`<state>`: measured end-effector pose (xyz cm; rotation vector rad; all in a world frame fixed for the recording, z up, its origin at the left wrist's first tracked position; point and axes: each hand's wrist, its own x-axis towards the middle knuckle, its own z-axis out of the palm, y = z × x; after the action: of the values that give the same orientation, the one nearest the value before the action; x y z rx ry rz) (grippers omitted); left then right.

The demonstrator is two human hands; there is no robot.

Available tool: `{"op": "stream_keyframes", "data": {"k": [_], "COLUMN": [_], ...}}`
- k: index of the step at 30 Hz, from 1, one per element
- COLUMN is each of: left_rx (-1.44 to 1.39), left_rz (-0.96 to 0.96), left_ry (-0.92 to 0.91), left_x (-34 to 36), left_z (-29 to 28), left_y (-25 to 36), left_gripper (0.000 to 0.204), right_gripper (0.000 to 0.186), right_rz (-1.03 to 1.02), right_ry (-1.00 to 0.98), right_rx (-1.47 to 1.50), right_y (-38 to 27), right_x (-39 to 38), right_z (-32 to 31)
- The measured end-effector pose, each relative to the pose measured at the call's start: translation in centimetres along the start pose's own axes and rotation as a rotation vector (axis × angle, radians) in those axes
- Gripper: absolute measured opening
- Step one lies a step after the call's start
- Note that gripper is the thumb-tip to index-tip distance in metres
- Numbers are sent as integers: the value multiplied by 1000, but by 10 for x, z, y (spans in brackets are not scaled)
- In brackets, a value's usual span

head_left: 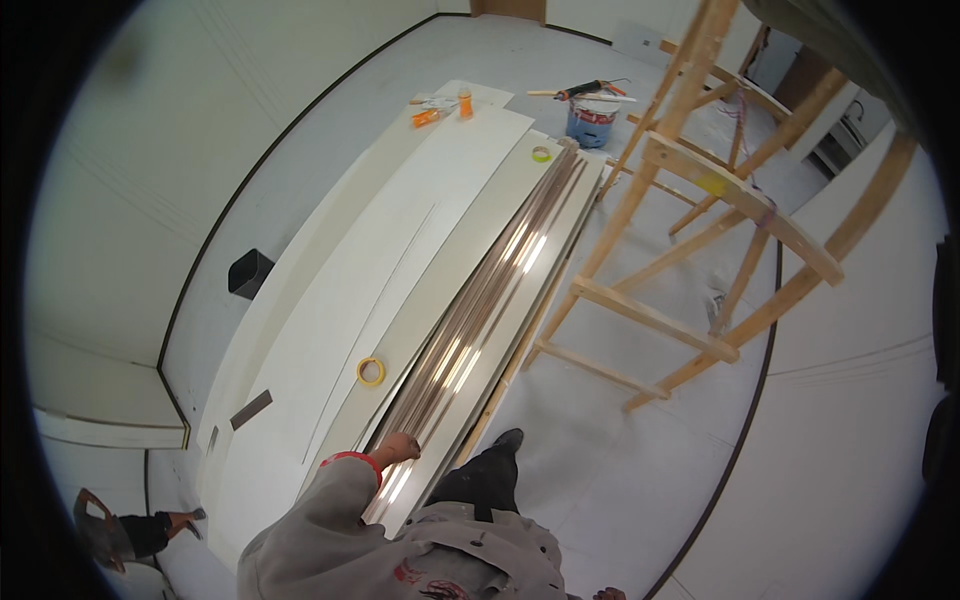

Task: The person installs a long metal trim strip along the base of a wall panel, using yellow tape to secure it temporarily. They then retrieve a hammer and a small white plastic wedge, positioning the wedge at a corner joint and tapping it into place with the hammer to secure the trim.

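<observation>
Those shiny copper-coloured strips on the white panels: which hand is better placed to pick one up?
Probably the left hand. It already rests at the near end of the metal strips. The right hand barely shows at the lower edge, well away from them.

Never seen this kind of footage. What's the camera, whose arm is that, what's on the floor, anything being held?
There is no machine here: a person wears a wide fisheye camera on the head, looking down, so straight edges bend near the rim. The grey sleeve from the lower edge is the person's own arm. I take it for the left hand; it reaches to the near end of a bundle of thin copper-coloured strips. Whether it grips them or just touches is unclear. The right hand is barely visible at the bottom edge.

The strips lie on long white panels on the floor, with two rolls of yellow tape. At the far end stand a bucket and orange tubes. A wooden ladder stands to the right.
</observation>
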<state>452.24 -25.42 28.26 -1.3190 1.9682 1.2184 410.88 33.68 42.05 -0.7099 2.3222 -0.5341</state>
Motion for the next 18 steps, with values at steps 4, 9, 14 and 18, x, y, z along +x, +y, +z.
{"op": "stream_keyframes", "data": {"k": [4,9,14,18], "left_rx": [66,71,-6,144], "left_rz": [79,213,188,227], "left_ry": [99,191,33,-153], "left_x": [21,39,-12,5], "left_z": [-31,-40,-1,74], "left_y": [28,126,168,226], "left_gripper": [34,40,24,23], "right_gripper": [20,20,30,29], "right_rz": [300,631,684,959], "right_ry": [37,378,434,670], "right_rx": [260,860,799,1161], "right_y": [-16,15,38,89], "right_x": [-35,-92,-165,-259], "right_z": [13,51,66,156]}}
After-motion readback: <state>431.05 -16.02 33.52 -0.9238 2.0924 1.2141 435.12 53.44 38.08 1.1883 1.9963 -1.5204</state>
